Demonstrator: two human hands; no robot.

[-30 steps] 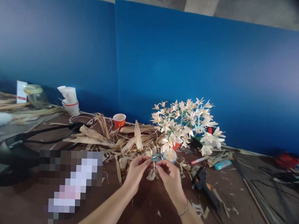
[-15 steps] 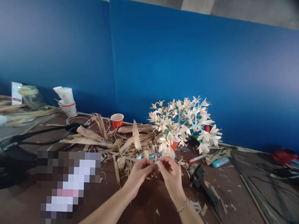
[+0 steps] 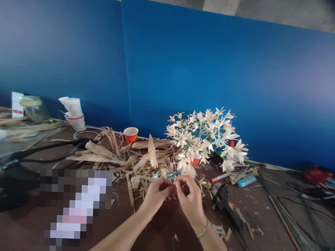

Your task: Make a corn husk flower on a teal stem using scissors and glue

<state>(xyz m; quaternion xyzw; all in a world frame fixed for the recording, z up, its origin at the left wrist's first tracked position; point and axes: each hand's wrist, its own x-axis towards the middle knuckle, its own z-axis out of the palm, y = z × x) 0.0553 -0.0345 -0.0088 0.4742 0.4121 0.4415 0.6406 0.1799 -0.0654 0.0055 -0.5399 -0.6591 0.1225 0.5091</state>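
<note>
Step, we judge: working small pale strip (image 3: 177, 183) | right hand (image 3: 191, 196) pinching it; left hand (image 3: 156, 194) curled alongside, hold unclear | next calls for light, steady pinch

I can't read any lettering from here: the yellow marking (image 3: 135, 137) on the red paper cup (image 3: 129, 138) and the red patch (image 3: 17, 112) on the white card (image 3: 16, 101) are too small to make out.
</note>
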